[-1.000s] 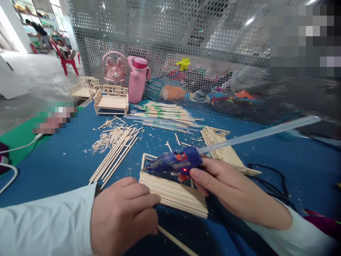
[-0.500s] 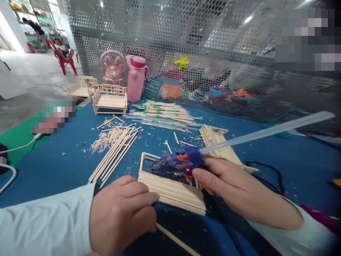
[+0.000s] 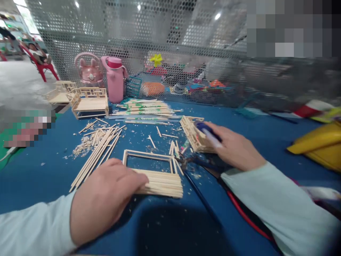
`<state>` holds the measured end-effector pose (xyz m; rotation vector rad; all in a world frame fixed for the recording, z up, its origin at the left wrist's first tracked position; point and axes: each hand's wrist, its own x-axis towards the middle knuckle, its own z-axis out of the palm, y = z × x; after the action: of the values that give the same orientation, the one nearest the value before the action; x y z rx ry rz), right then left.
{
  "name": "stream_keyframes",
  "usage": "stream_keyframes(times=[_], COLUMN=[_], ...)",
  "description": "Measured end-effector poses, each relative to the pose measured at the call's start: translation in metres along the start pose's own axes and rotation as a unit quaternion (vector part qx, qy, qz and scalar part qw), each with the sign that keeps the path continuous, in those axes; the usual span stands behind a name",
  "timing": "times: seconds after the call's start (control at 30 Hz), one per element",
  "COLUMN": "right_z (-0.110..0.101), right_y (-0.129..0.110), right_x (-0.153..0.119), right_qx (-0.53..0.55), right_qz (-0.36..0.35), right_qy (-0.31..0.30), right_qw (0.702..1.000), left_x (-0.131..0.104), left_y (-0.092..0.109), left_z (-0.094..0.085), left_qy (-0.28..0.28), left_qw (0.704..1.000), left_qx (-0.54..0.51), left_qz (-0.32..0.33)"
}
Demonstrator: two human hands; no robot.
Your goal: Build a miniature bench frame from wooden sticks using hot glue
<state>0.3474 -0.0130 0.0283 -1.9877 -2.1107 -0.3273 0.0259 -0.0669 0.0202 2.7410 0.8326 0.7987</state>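
My left hand (image 3: 106,199) is closed on the left end of a small stick frame (image 3: 161,183). Pale round sticks lie side by side across the frame's near part, and its far part is an open rectangle. My right hand (image 3: 237,147) is wrapped round a blue glue gun (image 3: 210,131), blurred and partly covered by the fingers, with the clear glue stick pointing back towards me. That gun is over a second stick piece (image 3: 189,133); whether they touch I cannot tell. Pliers (image 3: 183,163) lie between the frame and my right forearm.
Loose sticks (image 3: 98,156) and shavings lie at left. Behind stand two small stick benches (image 3: 90,104), a pink bottle (image 3: 115,83) and bundled sticks in wrappers (image 3: 149,106), before a perforated metal screen (image 3: 170,67). A yellow object (image 3: 319,145) is at right.
My right hand has carried the glue gun away from the frame, back and to the right. The loose stick under my left hand no longer shows there. The view has turned right.
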Motion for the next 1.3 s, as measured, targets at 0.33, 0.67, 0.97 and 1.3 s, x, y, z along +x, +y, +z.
stream_keyframes(times=[0.33, 0.67, 0.97, 1.3], right_z=[0.013, 0.015, 0.02, 0.017], right_y=[0.004, -0.001, 0.002, -0.002], right_x=[-0.003, -0.004, -0.002, -0.002], right_qx=[-0.017, 0.015, 0.039, 0.054], right_qz=[-0.016, 0.004, 0.017, 0.029], right_qy=[-0.045, -0.032, -0.021, -0.021], right_qw=[0.999, 0.999, 0.999, 0.998], left_x=[0.072, 0.076, 0.074, 0.075], left_y=[-0.005, -0.01, -0.013, -0.013], left_z=[0.005, 0.013, 0.014, 0.02], left_qy=[-0.263, -0.325, -0.333, -0.299], left_qw=[0.954, 0.934, 0.933, 0.94], left_qx=[-0.011, -0.016, -0.052, -0.106], left_qz=[-0.145, -0.15, -0.128, -0.124])
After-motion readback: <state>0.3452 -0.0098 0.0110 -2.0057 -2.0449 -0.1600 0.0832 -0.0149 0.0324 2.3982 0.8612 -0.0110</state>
